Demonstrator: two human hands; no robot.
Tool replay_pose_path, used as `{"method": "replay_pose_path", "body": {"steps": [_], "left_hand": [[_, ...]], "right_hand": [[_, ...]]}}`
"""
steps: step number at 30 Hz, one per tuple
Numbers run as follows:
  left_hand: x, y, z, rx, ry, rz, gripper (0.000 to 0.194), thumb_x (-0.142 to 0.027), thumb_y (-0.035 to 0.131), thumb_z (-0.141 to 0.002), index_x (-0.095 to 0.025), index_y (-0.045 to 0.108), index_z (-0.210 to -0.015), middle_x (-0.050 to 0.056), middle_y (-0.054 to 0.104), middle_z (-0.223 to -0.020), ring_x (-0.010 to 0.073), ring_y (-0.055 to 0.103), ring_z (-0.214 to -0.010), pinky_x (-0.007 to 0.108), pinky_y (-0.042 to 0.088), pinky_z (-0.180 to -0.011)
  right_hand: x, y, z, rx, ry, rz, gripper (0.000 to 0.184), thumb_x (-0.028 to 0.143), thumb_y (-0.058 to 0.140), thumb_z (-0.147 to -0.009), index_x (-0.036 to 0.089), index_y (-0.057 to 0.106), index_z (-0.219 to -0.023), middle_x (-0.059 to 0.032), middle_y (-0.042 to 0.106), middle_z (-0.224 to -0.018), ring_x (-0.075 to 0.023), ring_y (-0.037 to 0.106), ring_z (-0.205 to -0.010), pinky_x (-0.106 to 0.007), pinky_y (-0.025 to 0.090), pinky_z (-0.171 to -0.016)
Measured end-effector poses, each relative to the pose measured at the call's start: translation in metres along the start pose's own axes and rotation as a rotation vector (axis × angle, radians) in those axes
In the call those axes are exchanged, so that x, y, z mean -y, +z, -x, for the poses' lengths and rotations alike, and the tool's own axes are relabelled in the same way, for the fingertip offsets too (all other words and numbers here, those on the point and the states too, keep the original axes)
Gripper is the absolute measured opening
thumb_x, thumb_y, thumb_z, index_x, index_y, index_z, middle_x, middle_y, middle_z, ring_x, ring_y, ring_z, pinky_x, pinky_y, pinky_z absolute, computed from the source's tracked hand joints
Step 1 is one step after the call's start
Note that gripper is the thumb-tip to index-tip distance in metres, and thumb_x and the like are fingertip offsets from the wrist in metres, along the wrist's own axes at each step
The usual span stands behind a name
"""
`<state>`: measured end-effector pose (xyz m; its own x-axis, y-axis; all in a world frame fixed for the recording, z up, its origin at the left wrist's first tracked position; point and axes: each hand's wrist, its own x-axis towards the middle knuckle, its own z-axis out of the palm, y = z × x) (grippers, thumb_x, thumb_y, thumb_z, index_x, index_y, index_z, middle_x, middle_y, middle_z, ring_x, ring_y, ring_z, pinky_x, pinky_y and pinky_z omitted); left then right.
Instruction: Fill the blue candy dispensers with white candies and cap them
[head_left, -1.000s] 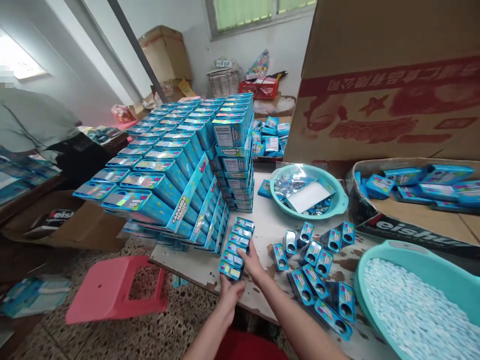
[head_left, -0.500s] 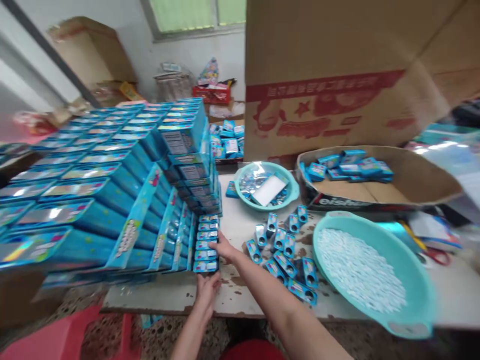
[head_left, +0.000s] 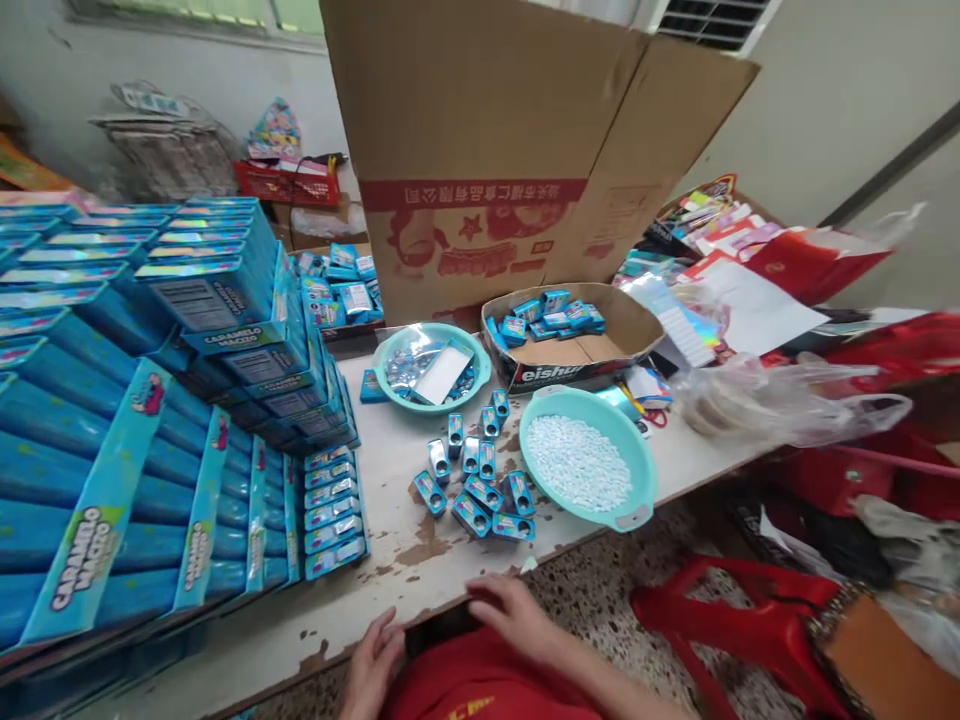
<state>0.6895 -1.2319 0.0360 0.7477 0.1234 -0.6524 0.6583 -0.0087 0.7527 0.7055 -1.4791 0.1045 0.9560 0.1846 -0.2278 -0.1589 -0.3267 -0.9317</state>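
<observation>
Towering far left of the teal basin (head_left: pixel 639 455), stacked display trays (head_left: pixel 86 560) show "CARAMELO MACIZO" on their fronts, and here, just beside that stack and left of the basin, stands a short row of blue packs (head_left: pixel 334 510). Here's the left hand (head_left: pixel 375 655), left of the basin and closer to the body, fingers loosely bent, slightly apart, gripping nothing! Beyond, to the basin's upper left, a smaller teal bowl (head_left: pixel 481 370) carries a white card over shiny pieces. And look, small blue boxes (head_left: pixel 484 493) with round holes cluster immediately left of the basin. The right hand (head_left: pixel 514 610) hovers below and left of the basin, fingers pointing leftward, slightly parted, palm free! Behind the basin sits a shallow carton (head_left: pixel 551 375); to its right, a clear plastic bag (head_left: pixel 757 400).
</observation>
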Motion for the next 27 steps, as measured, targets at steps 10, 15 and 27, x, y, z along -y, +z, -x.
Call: {"method": "replay_pose_path", "body": {"steps": [10, 15, 27], "left_hand": [[-0.142, 0.088, -0.028, 0.045, 0.512, -0.592, 0.061, -0.058, 0.039, -0.074, -0.013, 0.064, -0.108, 0.009, 0.069, -0.092, 0.0223, 0.063, -0.077, 0.035, 0.050, -0.077], [-0.211, 0.148, -0.051, -0.165, 0.634, -0.749, 0.041, -0.038, 0.039, -0.083, -0.014, 0.062, -0.108, 0.010, 0.067, -0.104, 0.0212, 0.062, -0.091, 0.032, 0.047, -0.085], [-0.324, 0.222, -0.165, -0.356, 0.372, -1.415, 0.017, -0.027, 0.057, -0.089, -0.012, 0.064, -0.089, 0.007, 0.066, -0.097, 0.0213, 0.059, -0.102, 0.049, 0.037, -0.102]], "right_hand": [[-0.091, -0.124, 0.064, -0.637, 0.127, 0.006, 0.063, 0.060, 0.054, -0.077, 0.005, 0.063, -0.107, -0.0200, 0.066, -0.108, -0.0291, 0.066, -0.096, -0.033, 0.058, -0.082], [-0.084, -0.167, 0.034, -0.569, -0.529, 0.420, 0.026, 0.032, 0.049, -0.096, 0.019, 0.058, -0.116, -0.0076, 0.069, -0.102, -0.0190, 0.068, -0.088, -0.024, 0.058, -0.076], [-0.063, -0.252, -0.008, -0.330, -0.683, 0.552, 0.023, 0.031, 0.041, -0.101, 0.021, 0.053, -0.118, -0.0048, 0.065, -0.102, -0.0187, 0.062, -0.094, -0.031, 0.055, -0.076]]}}
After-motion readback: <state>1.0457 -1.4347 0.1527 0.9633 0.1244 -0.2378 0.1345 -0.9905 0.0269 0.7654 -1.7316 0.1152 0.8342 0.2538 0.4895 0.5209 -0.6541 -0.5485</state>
